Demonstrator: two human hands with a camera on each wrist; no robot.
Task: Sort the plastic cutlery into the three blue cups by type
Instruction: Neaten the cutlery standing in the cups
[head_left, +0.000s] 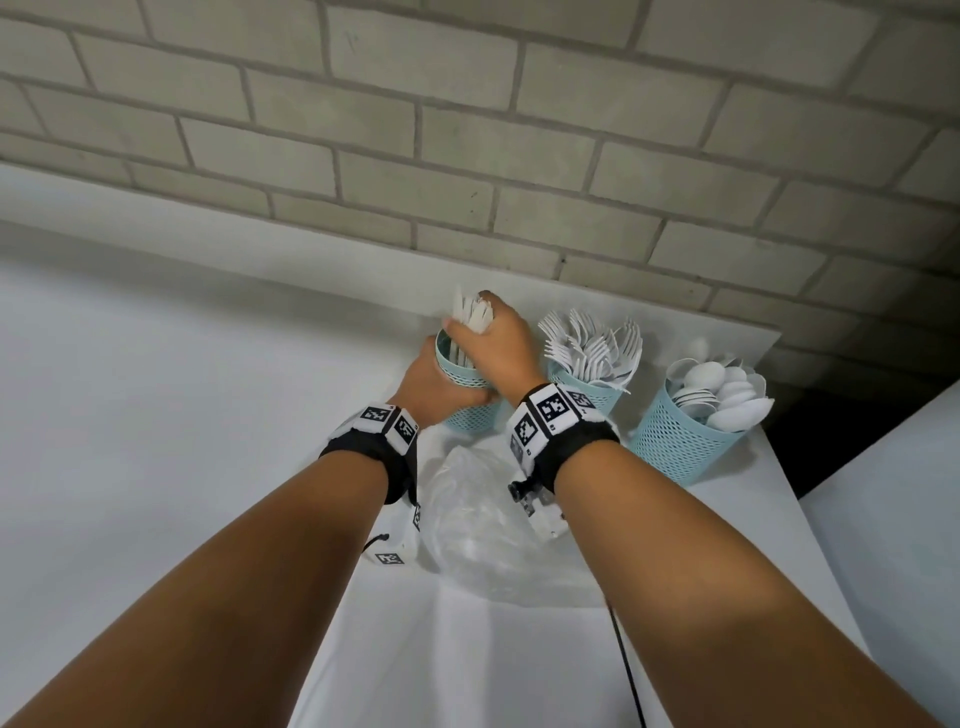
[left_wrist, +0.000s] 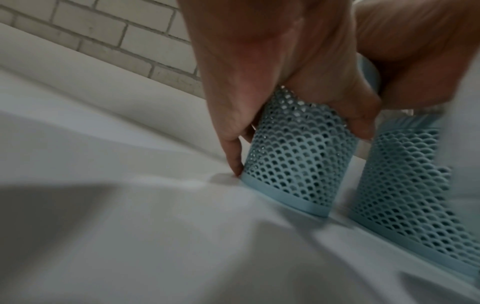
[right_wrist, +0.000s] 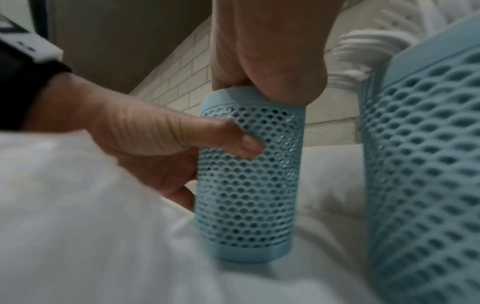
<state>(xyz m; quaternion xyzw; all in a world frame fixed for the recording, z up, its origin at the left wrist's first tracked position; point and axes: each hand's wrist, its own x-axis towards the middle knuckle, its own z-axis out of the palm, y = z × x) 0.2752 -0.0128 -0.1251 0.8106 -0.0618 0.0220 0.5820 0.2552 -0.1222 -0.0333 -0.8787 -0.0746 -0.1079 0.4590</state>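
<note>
Three light blue mesh cups stand in a row near the brick wall. My left hand (head_left: 436, 384) grips the leftmost cup (head_left: 470, 410), thumb across its mesh wall; the same cup (left_wrist: 298, 164) (right_wrist: 249, 185) shows in both wrist views. My right hand (head_left: 493, 338) is curled round a bundle of white plastic knives (head_left: 470, 312) that stands in that cup. The middle cup (head_left: 597, 395) holds white forks (head_left: 592, 343). The right cup (head_left: 680, 441) holds white spoons (head_left: 722, 395).
A clear plastic bag (head_left: 483, 525) lies crumpled on the white table (head_left: 156, 415) just in front of the cups. The table's right edge (head_left: 779, 467) runs close beside the spoon cup. A black cable (head_left: 628, 670) trails down by my right forearm.
</note>
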